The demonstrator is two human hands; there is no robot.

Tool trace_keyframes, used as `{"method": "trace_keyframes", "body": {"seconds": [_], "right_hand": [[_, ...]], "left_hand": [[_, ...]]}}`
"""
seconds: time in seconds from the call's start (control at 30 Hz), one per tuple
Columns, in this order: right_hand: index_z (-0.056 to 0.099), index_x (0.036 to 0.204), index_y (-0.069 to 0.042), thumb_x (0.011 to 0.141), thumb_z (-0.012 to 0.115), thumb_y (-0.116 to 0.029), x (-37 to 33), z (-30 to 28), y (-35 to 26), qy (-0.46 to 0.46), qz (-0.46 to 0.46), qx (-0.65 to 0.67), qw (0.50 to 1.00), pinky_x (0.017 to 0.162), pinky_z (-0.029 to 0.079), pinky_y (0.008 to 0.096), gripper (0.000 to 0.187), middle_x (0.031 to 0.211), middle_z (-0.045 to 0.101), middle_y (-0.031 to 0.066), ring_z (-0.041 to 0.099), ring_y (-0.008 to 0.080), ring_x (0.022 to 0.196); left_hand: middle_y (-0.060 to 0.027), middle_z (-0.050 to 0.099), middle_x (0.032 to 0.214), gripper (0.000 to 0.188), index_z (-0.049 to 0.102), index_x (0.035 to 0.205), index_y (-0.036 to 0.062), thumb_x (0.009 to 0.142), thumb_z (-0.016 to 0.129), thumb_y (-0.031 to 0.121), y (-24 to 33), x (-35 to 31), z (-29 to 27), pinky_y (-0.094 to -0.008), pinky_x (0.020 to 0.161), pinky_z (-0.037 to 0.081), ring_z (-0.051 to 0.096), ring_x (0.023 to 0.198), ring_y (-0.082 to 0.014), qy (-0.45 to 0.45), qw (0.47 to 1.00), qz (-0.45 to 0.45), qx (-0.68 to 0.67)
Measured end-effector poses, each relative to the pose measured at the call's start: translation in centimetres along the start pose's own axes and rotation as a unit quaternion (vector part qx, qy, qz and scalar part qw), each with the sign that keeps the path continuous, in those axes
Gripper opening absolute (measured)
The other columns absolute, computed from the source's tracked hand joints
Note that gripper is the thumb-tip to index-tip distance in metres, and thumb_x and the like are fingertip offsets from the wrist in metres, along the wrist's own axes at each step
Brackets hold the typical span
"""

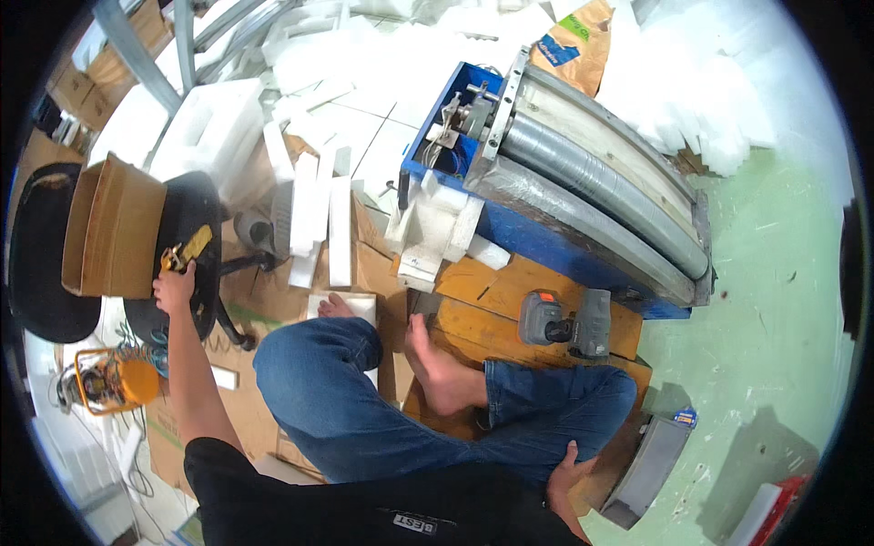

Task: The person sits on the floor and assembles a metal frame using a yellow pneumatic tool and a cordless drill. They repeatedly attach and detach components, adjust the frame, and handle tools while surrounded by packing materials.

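My left arm reaches out to a black chair (187,205) at the left. My left hand (173,289) is closed on the near end of a small yellow and brass-coloured tool (189,247), whose exact kind I cannot make out. Right beside it on the seat stands an open cardboard box (123,227). My right hand (569,471) holds nothing and rests against my bent right leg, fingers apart, partly hidden. In front of my legs, a grey and black cordless power tool (569,323) lies on a wooden board (473,291).
A blue machine (546,237) with long metal rollers (605,191) stands ahead to the right. White foam pieces (437,227) lie beside it. An orange machine (118,380) with cables sits at the left. A grey metal box (646,469) is on the green floor (756,300).
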State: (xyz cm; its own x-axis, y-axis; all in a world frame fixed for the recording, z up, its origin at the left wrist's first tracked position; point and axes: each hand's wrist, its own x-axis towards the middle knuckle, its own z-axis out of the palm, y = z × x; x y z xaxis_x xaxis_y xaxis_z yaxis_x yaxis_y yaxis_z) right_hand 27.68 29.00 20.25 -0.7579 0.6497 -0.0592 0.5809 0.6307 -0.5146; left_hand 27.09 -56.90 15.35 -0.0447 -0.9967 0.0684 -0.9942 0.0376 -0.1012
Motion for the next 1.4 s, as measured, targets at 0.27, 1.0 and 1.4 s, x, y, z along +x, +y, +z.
{"method": "trace_keyframes", "body": {"seconds": [0.27, 1.0, 1.4], "right_hand": [[0.022, 0.153, 0.010, 0.094, 0.067, -0.033, -1.0, 1.2, 2.5, 0.014, -0.047, -0.001, 0.999, 0.119, 0.024, 0.0455, 0.086, 0.153, 0.036, 0.0310, 0.037, 0.0430, 0.141], [0.047, 0.132, 0.016, 0.100, 0.055, -0.040, -2.1, -1.0, -3.4, -0.057, -0.010, -0.183, 0.981, 0.104, 0.042, 0.0474, 0.066, 0.131, 0.057, 0.0316, 0.057, 0.0419, 0.116], [0.037, 0.144, 0.012, 0.099, 0.056, -0.039, 0.9, 0.0, 3.1, -0.074, 0.015, 0.022, 0.997, 0.111, 0.037, 0.0423, 0.070, 0.143, 0.048, 0.0257, 0.051, 0.0350, 0.125]], "left_hand": [[-0.0276, 0.065, 0.126, 0.084, 0.054, 0.136, 0.0016, 0.075, 0.080, 0.053, -0.9, 5.5, 0.7, -0.0501, 0.099, 0.050, 0.063, 0.118, -0.0424, -0.050, 0.983, 0.058, -0.165], [-0.0137, 0.067, 0.078, 0.024, 0.068, 0.095, -0.0024, 0.085, 0.071, 0.019, 28.1, -22.3, -15.9, -0.0384, 0.070, 0.052, 0.064, 0.067, -0.0233, -0.112, 0.614, 0.626, -0.467], [-0.0223, 0.067, 0.090, 0.022, 0.065, 0.095, -0.0025, 0.075, 0.067, 0.009, 28.5, -17.8, -16.3, -0.0476, 0.082, 0.053, 0.067, 0.092, -0.0401, 0.147, 0.484, 0.821, -0.264]]}}
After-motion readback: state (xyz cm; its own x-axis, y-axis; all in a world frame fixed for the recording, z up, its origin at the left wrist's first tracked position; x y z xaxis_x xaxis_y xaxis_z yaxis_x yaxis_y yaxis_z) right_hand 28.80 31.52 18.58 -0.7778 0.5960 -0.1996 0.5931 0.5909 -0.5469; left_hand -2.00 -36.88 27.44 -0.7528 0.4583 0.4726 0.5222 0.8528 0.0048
